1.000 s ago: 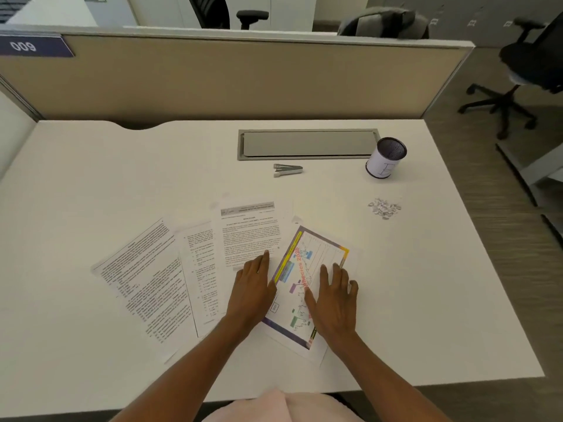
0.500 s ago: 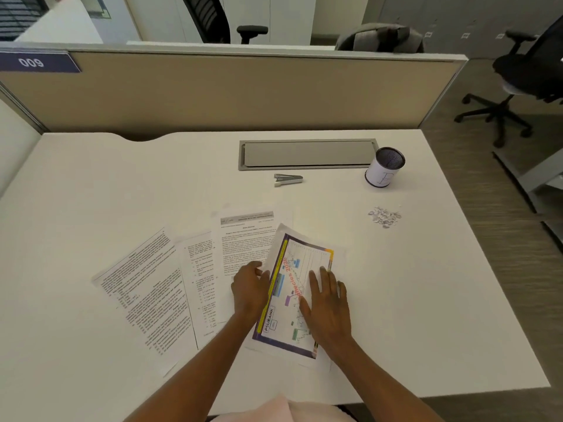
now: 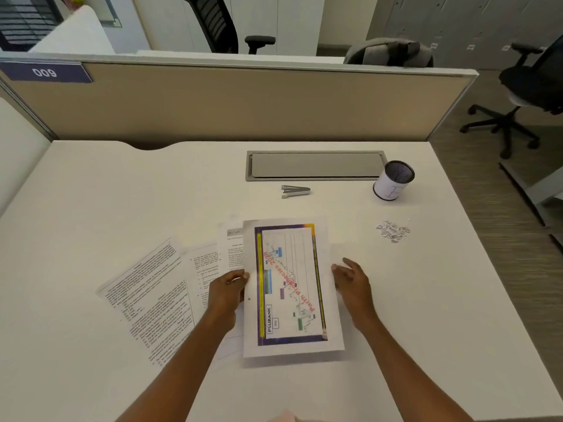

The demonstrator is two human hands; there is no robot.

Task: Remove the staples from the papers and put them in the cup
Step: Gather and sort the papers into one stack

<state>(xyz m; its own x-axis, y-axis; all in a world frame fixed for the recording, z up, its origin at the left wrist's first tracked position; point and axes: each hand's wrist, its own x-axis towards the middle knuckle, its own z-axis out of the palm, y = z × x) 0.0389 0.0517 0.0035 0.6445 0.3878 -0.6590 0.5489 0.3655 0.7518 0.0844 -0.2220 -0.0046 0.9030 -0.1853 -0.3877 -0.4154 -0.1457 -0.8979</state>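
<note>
A colour-printed paper with a purple border is held up off the desk, lengthwise toward me. My left hand pinches its left edge. My right hand holds its right edge, fingers partly spread. Three black-and-white text papers lie fanned out on the desk to the left, partly under the colour paper. A metal staple remover lies farther back at the middle. The white cup with a dark mesh rim stands at the back right. A small pile of pulled staples lies on the desk in front of the cup.
A grey cable-tray lid is set into the white desk behind the staple remover. A beige partition closes the desk's far edge. Office chairs stand on the floor to the right, beyond the desk edge.
Both hands went from pressing flat on the colour paper to gripping its side edges. The paper turned from slanted to straight and came up off the desk.
</note>
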